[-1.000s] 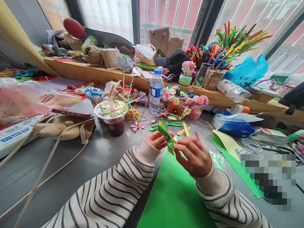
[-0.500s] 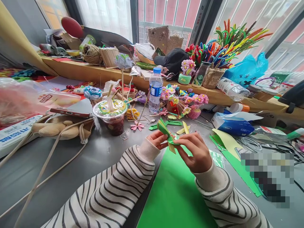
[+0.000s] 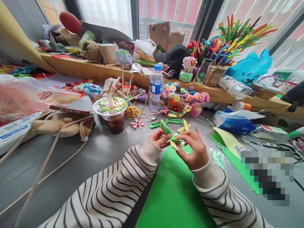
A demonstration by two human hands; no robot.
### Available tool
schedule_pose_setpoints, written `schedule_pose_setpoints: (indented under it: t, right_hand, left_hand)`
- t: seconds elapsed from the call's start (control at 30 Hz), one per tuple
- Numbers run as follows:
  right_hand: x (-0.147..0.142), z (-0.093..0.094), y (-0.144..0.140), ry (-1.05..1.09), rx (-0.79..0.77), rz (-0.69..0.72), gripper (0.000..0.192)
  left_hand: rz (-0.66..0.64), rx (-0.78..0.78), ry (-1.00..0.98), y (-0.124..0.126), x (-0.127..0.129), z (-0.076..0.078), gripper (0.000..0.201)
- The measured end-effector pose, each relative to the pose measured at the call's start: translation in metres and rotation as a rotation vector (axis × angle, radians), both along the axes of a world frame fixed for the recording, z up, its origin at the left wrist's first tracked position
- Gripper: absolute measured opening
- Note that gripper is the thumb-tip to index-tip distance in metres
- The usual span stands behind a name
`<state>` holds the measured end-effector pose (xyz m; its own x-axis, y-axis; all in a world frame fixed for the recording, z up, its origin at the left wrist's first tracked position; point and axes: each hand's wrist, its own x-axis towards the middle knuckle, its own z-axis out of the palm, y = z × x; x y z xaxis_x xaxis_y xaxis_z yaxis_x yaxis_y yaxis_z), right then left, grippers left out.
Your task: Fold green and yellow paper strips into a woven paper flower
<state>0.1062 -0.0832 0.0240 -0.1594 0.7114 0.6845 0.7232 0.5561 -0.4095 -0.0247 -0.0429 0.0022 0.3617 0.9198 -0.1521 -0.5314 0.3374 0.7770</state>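
Your left hand [image 3: 160, 138] pinches the near end of a folded green paper piece [image 3: 171, 135], fingers closed on it from the left. Your right hand [image 3: 193, 148] closes its fingertips on the same piece from the right, so the paper sits between both hands, held above the grey table [image 3: 71, 164] and not touching it. One folded flap points up and left, another hangs down between your thumbs. Directly below your hands lies a green paper sheet [image 3: 175, 193], flat on the table. Just beyond the fingers lie small green and yellow paper scraps [image 3: 177, 124]. Further out, to the left, stands a sealed drink cup [image 3: 111, 113] with a straw, and behind the scraps a water bottle [image 3: 156, 87] stands upright beside a cluster of small handmade flowers [image 3: 184, 100].
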Motion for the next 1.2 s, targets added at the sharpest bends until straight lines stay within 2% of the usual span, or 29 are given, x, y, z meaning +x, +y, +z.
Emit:
schedule_pose_setpoints:
  t: [0.13, 0.27, 0.5, 0.73, 0.87, 1.0, 1.1, 1.2]
  right_hand:
    - [-0.003, -0.001, -0.001, 0.065, -0.026, -0.029, 0.013]
    - [-0.003, -0.001, 0.000, 0.131, -0.054, -0.001, 0.011]
    - [-0.001, 0.006, -0.001, 0.126, -0.121, 0.031, 0.008]
    - [0.000, 0.009, -0.002, 0.032, 0.006, 0.004, 0.009]
    - [0.003, 0.017, -0.003, -0.043, 0.046, 0.016, 0.010]
    - [0.007, 0.025, -0.004, -0.088, 0.071, 0.093, 0.011]
    - [0.007, 0.025, -0.004, -0.093, 0.076, 0.122, 0.013]
    - [0.004, 0.020, -0.003, -0.041, 0.057, 0.085, 0.012]
  left_hand:
    - [0.021, 0.053, -0.009, -0.002, 0.001, -0.001, 0.028]
    - [0.053, 0.108, -0.025, -0.002, 0.002, -0.002, 0.028]
    - [0.009, 0.069, -0.043, 0.000, -0.001, -0.002, 0.031]
    - [0.019, 0.030, -0.067, 0.001, -0.001, 0.000, 0.033]
    - [0.003, 0.057, -0.082, -0.001, -0.002, 0.004, 0.032]
    - [0.005, 0.086, -0.062, 0.000, -0.004, 0.005, 0.032]
    - [0.039, 0.115, -0.035, 0.001, -0.005, 0.004, 0.031]
    - [0.070, 0.172, 0.001, 0.002, -0.005, 0.004, 0.029]
